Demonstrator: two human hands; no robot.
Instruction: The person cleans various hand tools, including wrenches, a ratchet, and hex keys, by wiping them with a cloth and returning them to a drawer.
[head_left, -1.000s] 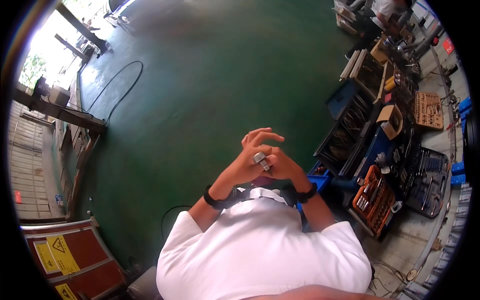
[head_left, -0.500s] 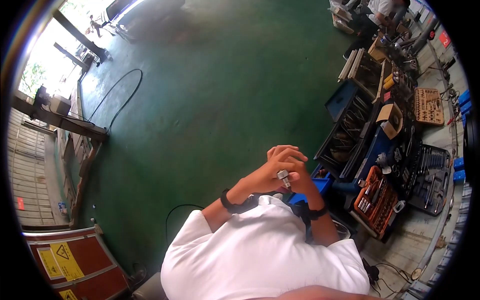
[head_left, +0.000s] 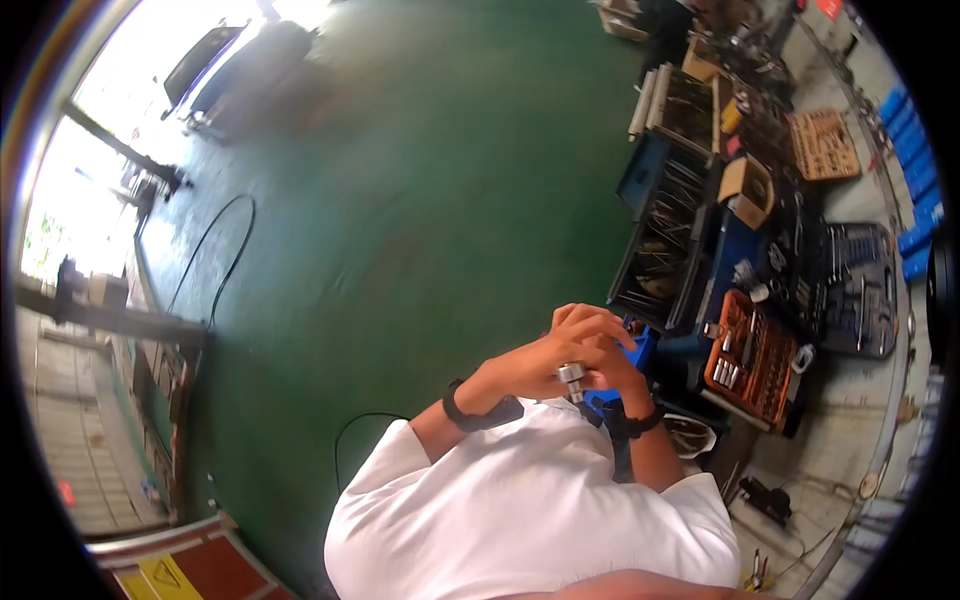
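Observation:
Both hands meet in front of the white shirt (head_left: 520,480), one overlapping the other. My left hand (head_left: 545,362) reaches in from the left, its fingers bent across my right hand. A short stepped metal piece that looks like a socket (head_left: 571,374) sticks out at the left hand's thumb side, and that hand appears closed on it. My right hand (head_left: 613,366) lies against the left one from the right. Its fingers are largely covered, so their grip is unclear. Dark bands circle both wrists.
To the right stand an orange socket case (head_left: 752,360), a dark tool case (head_left: 860,290), a cardboard box (head_left: 747,192) and an open toolbox (head_left: 665,235) of long tools. A cable (head_left: 245,250) loops on the green floor (head_left: 400,230). A red-brown panel (head_left: 215,560) with a yellow warning label stands lower left.
The camera view has turned, so the benches and tools sit further left and higher on the right side. The hands stay together with the metal piece between them, slightly lower in view.

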